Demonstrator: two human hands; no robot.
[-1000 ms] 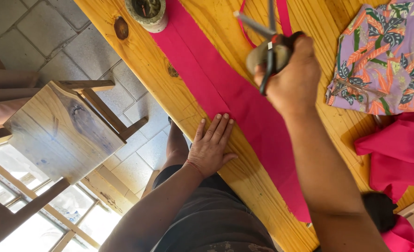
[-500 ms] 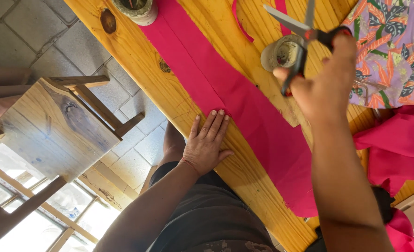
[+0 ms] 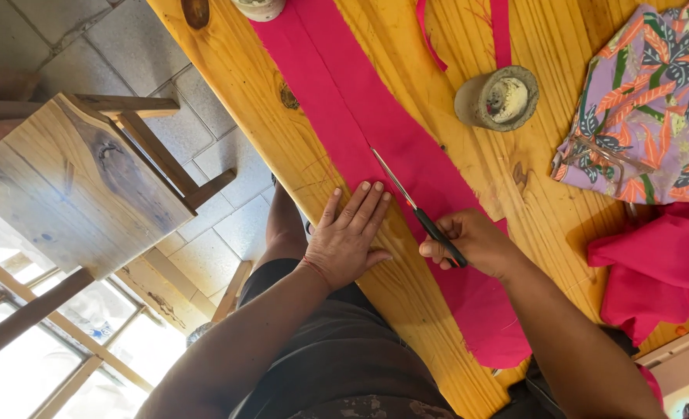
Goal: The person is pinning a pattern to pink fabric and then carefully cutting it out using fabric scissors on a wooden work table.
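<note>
Head view, left hand (image 3: 350,239) flat (fingers spread) on pink fabric (image 3: 375,116), right hand (image 3: 472,242) gripping scissors (image 3: 418,208)

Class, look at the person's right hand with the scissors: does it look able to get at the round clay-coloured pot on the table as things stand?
Probably yes: the right hand holds the scissors, but only bare table lies between it and the pot.

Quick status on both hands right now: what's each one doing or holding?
Left hand: open, flat, palm down on the pink fabric strip at the table edge.
Right hand: closed around the scissors, blades lying on the strip.
</note>
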